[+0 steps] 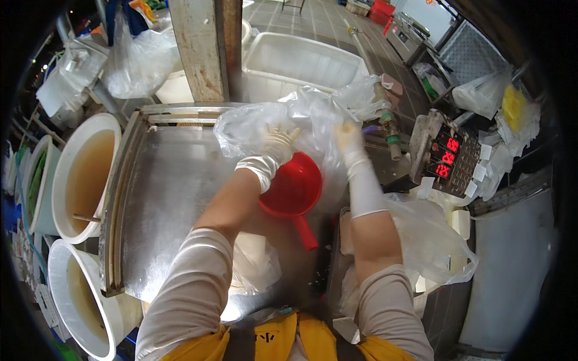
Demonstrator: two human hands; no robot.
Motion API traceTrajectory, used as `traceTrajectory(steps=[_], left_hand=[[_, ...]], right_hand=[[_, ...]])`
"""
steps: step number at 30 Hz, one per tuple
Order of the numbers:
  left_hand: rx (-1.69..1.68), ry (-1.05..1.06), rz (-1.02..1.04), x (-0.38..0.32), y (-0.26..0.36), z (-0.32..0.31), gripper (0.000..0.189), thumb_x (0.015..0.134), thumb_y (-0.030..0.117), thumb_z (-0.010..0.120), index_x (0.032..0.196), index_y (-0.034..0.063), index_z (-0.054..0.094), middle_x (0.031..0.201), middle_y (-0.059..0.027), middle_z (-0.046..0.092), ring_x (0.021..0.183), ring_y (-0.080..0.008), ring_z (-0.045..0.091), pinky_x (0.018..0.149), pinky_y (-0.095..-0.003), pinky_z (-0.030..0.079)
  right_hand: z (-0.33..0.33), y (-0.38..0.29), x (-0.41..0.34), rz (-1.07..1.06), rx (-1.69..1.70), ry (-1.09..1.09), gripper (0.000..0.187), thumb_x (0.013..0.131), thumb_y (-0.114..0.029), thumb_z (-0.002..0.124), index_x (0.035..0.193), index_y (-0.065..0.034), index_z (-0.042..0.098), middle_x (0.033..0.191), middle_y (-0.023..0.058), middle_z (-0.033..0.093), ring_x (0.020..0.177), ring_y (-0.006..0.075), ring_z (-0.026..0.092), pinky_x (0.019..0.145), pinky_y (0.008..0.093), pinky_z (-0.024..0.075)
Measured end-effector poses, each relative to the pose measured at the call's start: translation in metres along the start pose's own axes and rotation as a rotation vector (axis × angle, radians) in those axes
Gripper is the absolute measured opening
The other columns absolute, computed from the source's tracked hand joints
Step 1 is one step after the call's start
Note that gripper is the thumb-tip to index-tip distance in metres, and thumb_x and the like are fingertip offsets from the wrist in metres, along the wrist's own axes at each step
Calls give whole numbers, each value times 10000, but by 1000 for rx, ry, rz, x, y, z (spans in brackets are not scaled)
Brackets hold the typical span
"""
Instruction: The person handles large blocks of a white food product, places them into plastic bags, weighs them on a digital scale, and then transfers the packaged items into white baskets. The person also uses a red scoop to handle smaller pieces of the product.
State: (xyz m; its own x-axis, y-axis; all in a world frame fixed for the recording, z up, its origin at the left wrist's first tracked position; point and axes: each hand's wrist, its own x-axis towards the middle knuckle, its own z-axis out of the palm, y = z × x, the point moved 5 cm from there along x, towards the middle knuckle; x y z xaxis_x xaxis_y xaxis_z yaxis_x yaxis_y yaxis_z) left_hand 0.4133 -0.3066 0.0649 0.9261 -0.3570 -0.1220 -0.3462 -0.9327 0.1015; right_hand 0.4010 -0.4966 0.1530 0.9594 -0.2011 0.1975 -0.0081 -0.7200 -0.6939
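My left hand (pixel 281 142), in a pale glove, lies with its fingers spread on a heap of clear plastic bags (pixel 246 128) at the table's far edge. My right hand (pixel 348 137), also gloved and blurred, is curled into a fist at the right side of the same plastic. Below my left wrist a red plastic dipper (pixel 295 187) sits on the stainless steel table (pixel 167 180), its handle towards me and partly under no cover. A pale block in a clear bag (pixel 253 261) lies nearer my body, partly hidden by my left forearm.
White tubs of brownish liquid (pixel 90 180) stand left of the table's raised rim (pixel 118 216). A digital scale display (pixel 447 155) and a pipe valve (pixel 389 128) are at right. Beyond stand a post (pixel 198 49) and a large white tub (pixel 307 56). More bags (pixel 429 234) lie right.
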Motion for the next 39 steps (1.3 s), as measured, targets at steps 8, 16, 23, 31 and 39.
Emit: traceTrajectory(steps=[8, 16, 23, 31, 39], left_hand=[[-1397, 255, 124, -29, -36, -114, 585, 949, 481, 397, 1417, 132, 347, 1428, -166, 366, 1346, -213, 308, 1083, -354, 264], [-1215, 607, 80, -200, 4, -195, 196, 900, 174, 625, 1066, 70, 610, 971, -38, 620, 875, -151, 573, 822, -290, 476], [-350, 558, 502, -388, 51, -204, 395, 803, -24, 596, 1171, 118, 591, 1064, -84, 660, 890, -221, 646, 810, -332, 531], [-713, 555, 167, -560, 121, -112, 697, 654, 93, 804, 1281, 99, 501, 1260, -168, 533, 1193, -313, 494, 1024, -406, 393], [-1029, 535, -312, -664, 68, -64, 172, 821, -50, 542, 944, 69, 554, 805, 21, 525, 713, -48, 464, 626, -179, 402]], right_hand=[[-158, -176, 23, -653, 865, 213, 200, 919, -130, 589, 1081, -15, 567, 885, 10, 594, 801, 81, 545, 706, 209, 467], [-89, -149, -121, -276, 964, 525, 105, 901, -143, 590, 900, -44, 555, 814, 0, 535, 754, 100, 494, 670, 253, 439], [-115, -134, -338, -831, 153, 231, 701, 690, -38, 647, 1343, -53, 394, 1295, 210, 433, 1204, 380, 422, 1058, 476, 299], [-111, -105, -466, -565, 654, -971, 413, 747, -127, 709, 1130, -53, 575, 1045, 101, 604, 1001, 189, 591, 1007, 365, 362], [-111, -56, -535, -579, 88, -841, 347, 847, -214, 681, 1144, -50, 604, 991, 96, 672, 937, 160, 636, 824, 289, 492]])
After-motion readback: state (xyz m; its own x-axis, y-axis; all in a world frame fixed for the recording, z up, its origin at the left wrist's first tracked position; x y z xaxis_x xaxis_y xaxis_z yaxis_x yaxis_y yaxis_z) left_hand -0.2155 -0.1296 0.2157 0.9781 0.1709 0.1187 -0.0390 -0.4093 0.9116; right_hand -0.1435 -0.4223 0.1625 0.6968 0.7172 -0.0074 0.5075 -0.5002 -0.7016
